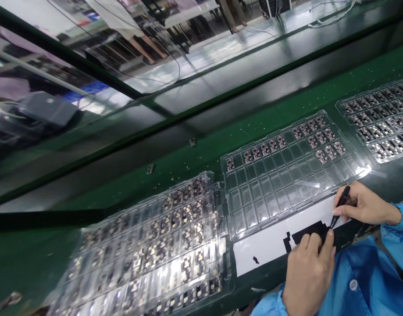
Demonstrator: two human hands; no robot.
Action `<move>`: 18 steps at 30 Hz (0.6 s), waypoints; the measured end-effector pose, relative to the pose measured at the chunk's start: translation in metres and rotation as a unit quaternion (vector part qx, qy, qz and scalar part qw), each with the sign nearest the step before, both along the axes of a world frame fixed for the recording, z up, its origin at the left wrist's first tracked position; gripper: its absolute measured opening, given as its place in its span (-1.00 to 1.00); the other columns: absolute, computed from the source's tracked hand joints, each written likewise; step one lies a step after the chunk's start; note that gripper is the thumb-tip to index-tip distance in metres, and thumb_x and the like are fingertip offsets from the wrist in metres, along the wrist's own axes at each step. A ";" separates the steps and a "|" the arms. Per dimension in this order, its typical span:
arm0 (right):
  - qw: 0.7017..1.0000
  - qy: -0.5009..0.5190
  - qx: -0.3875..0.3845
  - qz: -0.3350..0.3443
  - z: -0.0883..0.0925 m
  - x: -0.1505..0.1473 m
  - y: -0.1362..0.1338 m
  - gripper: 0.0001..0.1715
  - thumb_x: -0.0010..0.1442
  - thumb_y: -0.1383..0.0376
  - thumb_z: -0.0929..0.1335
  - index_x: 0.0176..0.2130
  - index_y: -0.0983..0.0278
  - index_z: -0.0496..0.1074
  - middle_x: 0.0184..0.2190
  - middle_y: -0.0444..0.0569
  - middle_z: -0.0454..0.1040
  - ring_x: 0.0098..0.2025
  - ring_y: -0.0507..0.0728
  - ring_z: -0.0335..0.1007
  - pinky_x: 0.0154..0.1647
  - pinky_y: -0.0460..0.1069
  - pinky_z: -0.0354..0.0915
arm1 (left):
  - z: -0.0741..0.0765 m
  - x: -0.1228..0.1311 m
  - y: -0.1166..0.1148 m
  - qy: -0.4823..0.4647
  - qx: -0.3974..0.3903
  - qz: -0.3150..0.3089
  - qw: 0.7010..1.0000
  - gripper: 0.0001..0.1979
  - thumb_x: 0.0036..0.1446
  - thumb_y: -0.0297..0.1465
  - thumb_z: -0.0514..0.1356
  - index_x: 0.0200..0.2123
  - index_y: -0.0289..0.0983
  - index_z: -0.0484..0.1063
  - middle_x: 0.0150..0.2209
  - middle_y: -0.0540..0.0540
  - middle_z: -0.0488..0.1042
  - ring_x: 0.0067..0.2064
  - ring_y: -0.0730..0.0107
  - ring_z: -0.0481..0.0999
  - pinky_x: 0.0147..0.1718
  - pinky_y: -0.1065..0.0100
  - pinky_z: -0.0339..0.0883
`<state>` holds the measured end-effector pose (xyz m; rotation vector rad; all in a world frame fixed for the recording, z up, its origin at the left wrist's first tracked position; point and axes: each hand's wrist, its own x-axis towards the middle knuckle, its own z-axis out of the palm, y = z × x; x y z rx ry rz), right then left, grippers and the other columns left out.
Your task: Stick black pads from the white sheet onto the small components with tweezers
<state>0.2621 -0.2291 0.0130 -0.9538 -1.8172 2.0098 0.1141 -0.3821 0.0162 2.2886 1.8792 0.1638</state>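
My left hand (308,267) presses down on a white backing sheet (267,248) that carries black adhesive pieces (308,232) near the table's front edge. My right hand (362,206) grips black tweezers (339,208), whose tips touch the right end of the black pieces. Both sleeves are blue. Just behind the sheet lies a clear plastic tray (270,193), mostly empty, with small circuit boards (316,138) filling its far rows.
A full tray of small circuit boards (148,250) lies to the left, another full tray (382,125) at the far right. Two loose boards (150,169) lie on the green bench. A dark conveyor strip (201,118) runs behind. A person's legs stand far back.
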 end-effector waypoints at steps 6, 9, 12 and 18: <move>1.000 0.004 -0.017 -0.007 0.003 -0.001 -0.001 -0.68 -0.05 0.15 0.46 -0.47 0.32 0.34 -0.65 -0.16 0.39 -0.61 0.04 0.39 -0.59 -0.11 0.33 | 0.001 0.001 0.001 -0.007 -0.003 0.004 1.000 -0.67 0.18 -0.40 0.05 0.03 -0.19 0.30 -0.41 -0.05 0.33 -0.39 0.34 0.38 -0.56 0.38 0.30; 0.999 0.019 -0.030 -0.022 0.001 0.000 -0.002 -0.69 -0.02 0.15 0.45 -0.47 0.32 0.35 -0.70 -0.16 0.39 -0.65 0.03 0.36 -0.63 -0.12 0.29 | 0.000 0.002 0.001 -0.018 -0.011 0.011 1.000 -0.66 0.18 -0.41 0.04 0.04 -0.19 0.29 -0.40 -0.06 0.34 -0.39 0.32 0.40 -0.55 0.34 0.33; 0.996 0.042 -0.042 -0.061 -0.001 0.003 -0.001 -0.72 0.05 0.16 0.41 -0.44 0.33 0.35 -0.72 -0.14 0.41 -0.68 0.03 0.35 -0.65 -0.14 0.26 | 0.002 -0.003 -0.001 -0.046 -0.029 0.008 0.998 -0.63 0.16 -0.43 0.06 0.06 -0.23 0.28 -0.38 -0.09 0.38 -0.36 0.31 0.42 -0.51 0.33 0.36; 0.982 0.115 -0.025 -0.150 -0.004 0.010 0.014 -0.73 0.09 0.17 0.41 -0.42 0.33 0.35 -0.72 -0.13 0.41 -0.69 0.04 0.35 -0.65 -0.11 0.26 | 0.040 -0.039 0.030 -0.150 -0.132 -0.025 0.979 -0.70 0.08 -0.41 0.15 -0.08 -0.17 0.41 -0.31 -0.04 0.48 -0.35 0.40 0.48 -0.39 0.46 0.37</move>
